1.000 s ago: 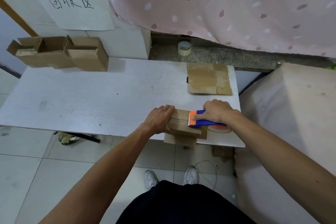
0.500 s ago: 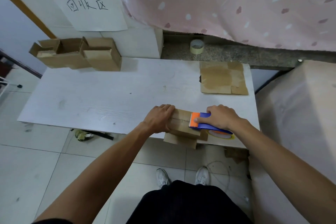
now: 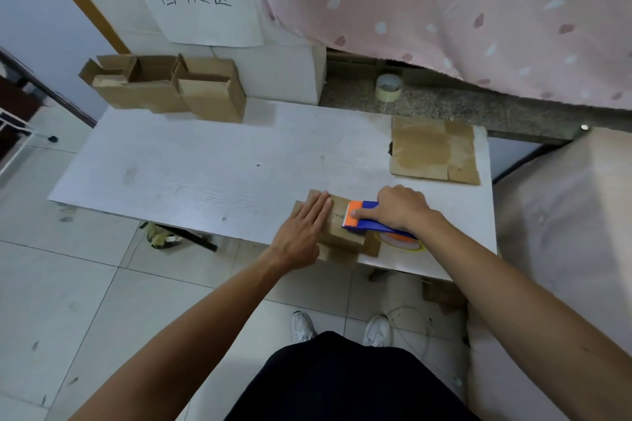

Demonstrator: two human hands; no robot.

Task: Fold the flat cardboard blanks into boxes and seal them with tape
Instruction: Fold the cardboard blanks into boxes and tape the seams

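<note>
Pink cloth with pale and dark flecks hangs across the top right, above a speckled stone ledge. Below it lies a white table, which fills the middle of the view. On the wall at the far left is a paper sign with handwritten characters.

Under the sign, at the table's far left corner, stand the folded boxes, side by side with their top flaps up. A flat cardboard blank lies at the far right of the table, well apart from them.

At the near edge, just right of the middle, sits a small cardboard box, one loose flap hanging past the table's rim. The left hand lies flat on its top left side, fingers straight and together, pressing down. The right hand is curled round a blue tape dispenser, gripping it with the thumb along the near side. The dispenser's orange front rests on the top of the box, just beside the left fingertips. Its roll shows orange under the wrist.

A spare roll of tape stands on the ledge, beyond the table.
</note>
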